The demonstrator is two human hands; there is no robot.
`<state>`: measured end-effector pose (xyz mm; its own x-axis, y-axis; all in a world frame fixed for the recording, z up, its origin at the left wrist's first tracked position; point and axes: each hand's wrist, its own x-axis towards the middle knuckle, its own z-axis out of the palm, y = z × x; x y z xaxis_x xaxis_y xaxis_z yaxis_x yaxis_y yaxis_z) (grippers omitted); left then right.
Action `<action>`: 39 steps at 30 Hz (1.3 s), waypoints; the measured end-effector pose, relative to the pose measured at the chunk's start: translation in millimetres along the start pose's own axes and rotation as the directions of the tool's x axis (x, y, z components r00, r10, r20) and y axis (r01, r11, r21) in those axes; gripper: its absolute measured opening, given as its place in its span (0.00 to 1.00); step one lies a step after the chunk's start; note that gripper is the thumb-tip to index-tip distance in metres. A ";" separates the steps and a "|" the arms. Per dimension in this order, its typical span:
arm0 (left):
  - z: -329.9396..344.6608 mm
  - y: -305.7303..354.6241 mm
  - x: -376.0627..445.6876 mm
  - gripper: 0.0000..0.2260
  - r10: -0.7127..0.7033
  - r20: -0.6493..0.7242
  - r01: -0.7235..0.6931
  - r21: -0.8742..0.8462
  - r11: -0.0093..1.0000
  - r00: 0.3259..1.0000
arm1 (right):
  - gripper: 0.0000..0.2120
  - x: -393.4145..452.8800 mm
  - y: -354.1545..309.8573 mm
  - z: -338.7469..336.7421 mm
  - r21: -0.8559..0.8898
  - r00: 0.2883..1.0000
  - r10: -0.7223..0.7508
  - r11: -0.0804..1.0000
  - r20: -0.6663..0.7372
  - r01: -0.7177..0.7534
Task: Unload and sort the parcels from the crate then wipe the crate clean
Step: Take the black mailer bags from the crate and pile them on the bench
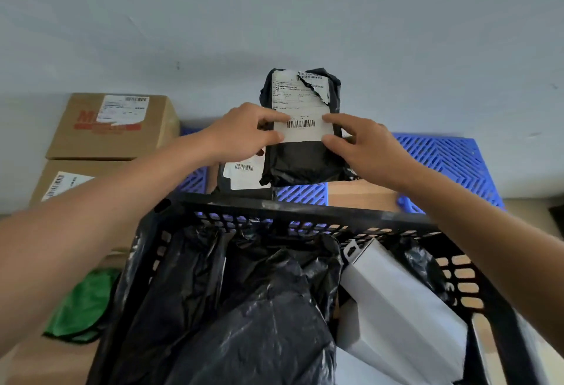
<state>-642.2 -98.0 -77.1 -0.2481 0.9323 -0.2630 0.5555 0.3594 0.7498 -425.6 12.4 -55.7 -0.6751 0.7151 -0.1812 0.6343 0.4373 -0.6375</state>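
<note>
Evidently sorting: left hand (244,131) and right hand (363,143) are each pinching 1 side of the black plastic-wrapped parcel with torn white label (302,128), holding it upright, label readable, beyond the black perforated plastic crate (305,210), above the blue slatted pallet (442,155).

Black crate (305,212): near end cut off by the lower picture edge; floor hidden under black bags (244,308) and a white box (403,302).
White box: lower end covered by another pale parcel; print on it not visible.
Held black parcel (300,128): label text too small to read; side edges covered by the left hand (244,131) and right hand (363,148).
Second labelled parcel (242,175): mostly hidden behind the held one.
Lower cardboard box (70,184): partly behind the left forearm.
Green item (81,305): kind cannot be told.
</note>
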 end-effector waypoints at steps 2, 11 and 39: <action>7.6 -7.5 17.8 0.18 -0.023 0.058 0.022 0.010 1.000 0.998 | 0.20 14.9 15.7 3.2 -0.008 0.999 0.021 1.000 0.040 -0.021; 43.4 -39.9 71.2 0.29 -0.099 0.355 0.079 0.071 0.994 0.930 | 0.22 63.1 80.7 23.6 -0.030 0.964 0.141 0.990 0.226 -0.138; 65.5 -110.1 99.1 0.24 -0.078 0.426 -0.210 0.588 0.781 0.901 | 0.31 107.9 117.0 88.4 -0.523 0.830 0.064 0.803 0.554 0.287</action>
<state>-676.0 -42.6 -225.4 0.0709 0.8292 -0.5544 0.9527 0.1083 0.2838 -457.5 92.5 -216.0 -0.7284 0.3199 -0.6059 0.5127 0.8411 -0.1723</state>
